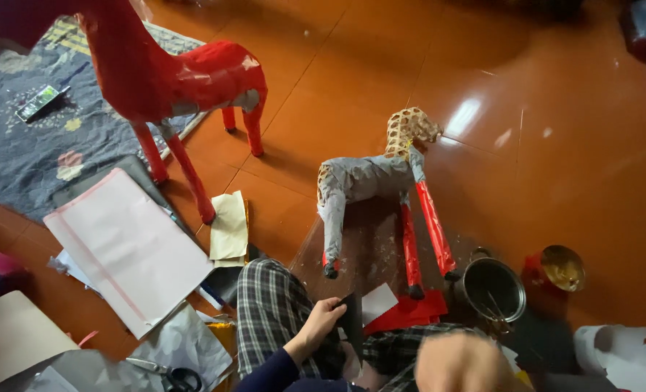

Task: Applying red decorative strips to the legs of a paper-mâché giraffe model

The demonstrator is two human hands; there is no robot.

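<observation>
My left hand (323,318), in a dark blue sleeve, rests over my plaid trouser leg (268,312) and grips a narrow piece of black paper (351,323) by its edge. My right hand (462,363) is a blur at the bottom edge, very close to the camera, and its fingers cannot be made out. Just beyond my hands stands a small woven-frame horse (381,178), its body wrapped in grey paper, with two legs covered in red. Red paper (410,312) and a white scrap (378,300) lie at its feet.
A large red paper horse (170,72) stands at the back left, partly on a grey-blue rug (25,145). A pink sheet (127,247), cream paper (229,229) and scissors (172,376) lie to the left. A metal pot (493,290) and a red tin (555,268) are on the right.
</observation>
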